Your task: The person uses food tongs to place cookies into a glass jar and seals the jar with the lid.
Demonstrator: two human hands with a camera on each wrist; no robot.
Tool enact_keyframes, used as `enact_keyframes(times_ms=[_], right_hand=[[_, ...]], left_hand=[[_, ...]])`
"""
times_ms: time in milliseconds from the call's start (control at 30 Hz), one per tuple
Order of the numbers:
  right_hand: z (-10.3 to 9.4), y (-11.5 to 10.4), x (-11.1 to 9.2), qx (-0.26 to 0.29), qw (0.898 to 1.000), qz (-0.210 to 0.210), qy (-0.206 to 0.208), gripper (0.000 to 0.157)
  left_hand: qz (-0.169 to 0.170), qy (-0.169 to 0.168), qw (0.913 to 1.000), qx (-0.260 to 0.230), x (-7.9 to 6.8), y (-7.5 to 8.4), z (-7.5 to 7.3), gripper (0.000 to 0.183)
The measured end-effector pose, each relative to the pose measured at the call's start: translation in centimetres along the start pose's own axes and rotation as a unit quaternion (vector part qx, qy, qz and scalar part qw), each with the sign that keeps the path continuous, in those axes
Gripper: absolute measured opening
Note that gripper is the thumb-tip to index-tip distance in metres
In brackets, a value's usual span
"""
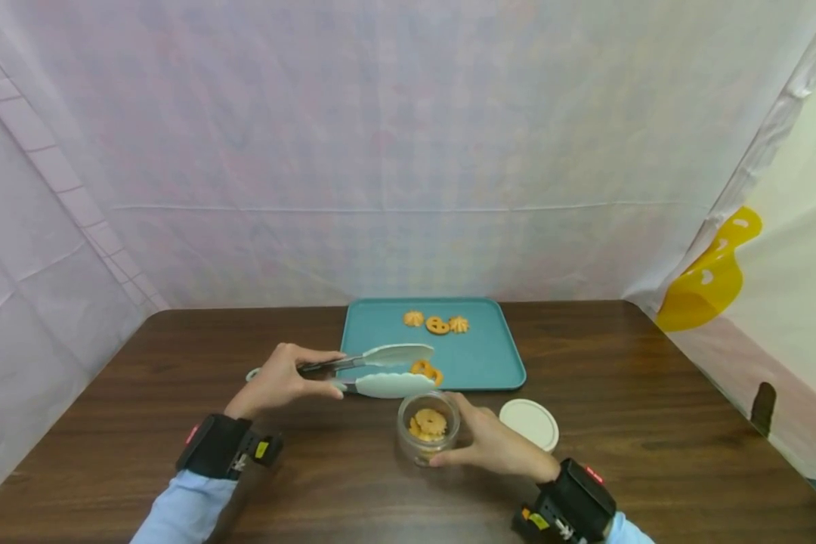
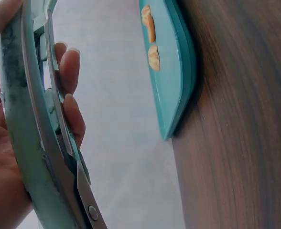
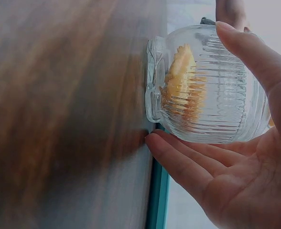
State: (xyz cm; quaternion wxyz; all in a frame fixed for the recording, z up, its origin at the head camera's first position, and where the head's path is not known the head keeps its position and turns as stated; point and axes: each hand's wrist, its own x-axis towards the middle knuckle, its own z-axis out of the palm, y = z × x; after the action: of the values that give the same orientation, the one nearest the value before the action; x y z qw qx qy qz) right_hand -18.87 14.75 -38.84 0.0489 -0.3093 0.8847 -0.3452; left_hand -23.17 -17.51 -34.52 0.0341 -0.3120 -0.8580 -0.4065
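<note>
1. The left hand [image 1: 285,381] grasped pale-green, metal-armed tongs [image 1: 393,386], spread partly over the teal rectangular tray [image 1: 493,359].
2. The right hand [image 1: 493,444] gripped a clear ribbed-glass jar [image 3: 224,102] holding golden biscuits [image 1: 430,423], near the tray's front edge.

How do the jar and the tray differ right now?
The jar is clear; the tray is opaque teal. The jar is round and deep, the tray rectangular and shallow. The right hand holds the jar, while the tray lies unheld. Both contain cookies.
</note>
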Motion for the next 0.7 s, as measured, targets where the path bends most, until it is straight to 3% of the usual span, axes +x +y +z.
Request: enact_keyframes(times_ms=[167,367,700], right_hand=[[0.1,0.0,0.1,0.003,1.0,0.001,-0.001,0.087],[0.0,-0.1,0.1,0.004,1.0,0.004,0.0,0.092],[0.2,0.1,0.1,-0.008,1.0,-0.003,0.007,0.089]], left_hand=[[-0.003,-0.018,0.9997,-0.014,-0.2,0.4,0.1,0.055],[0.016,-0.033,0.9989,-0.029,-0.3,0.1,0.5,0.054],[0.02,-0.038,0.999,-0.012,-0.5,-0.1,1.0,0.056]])
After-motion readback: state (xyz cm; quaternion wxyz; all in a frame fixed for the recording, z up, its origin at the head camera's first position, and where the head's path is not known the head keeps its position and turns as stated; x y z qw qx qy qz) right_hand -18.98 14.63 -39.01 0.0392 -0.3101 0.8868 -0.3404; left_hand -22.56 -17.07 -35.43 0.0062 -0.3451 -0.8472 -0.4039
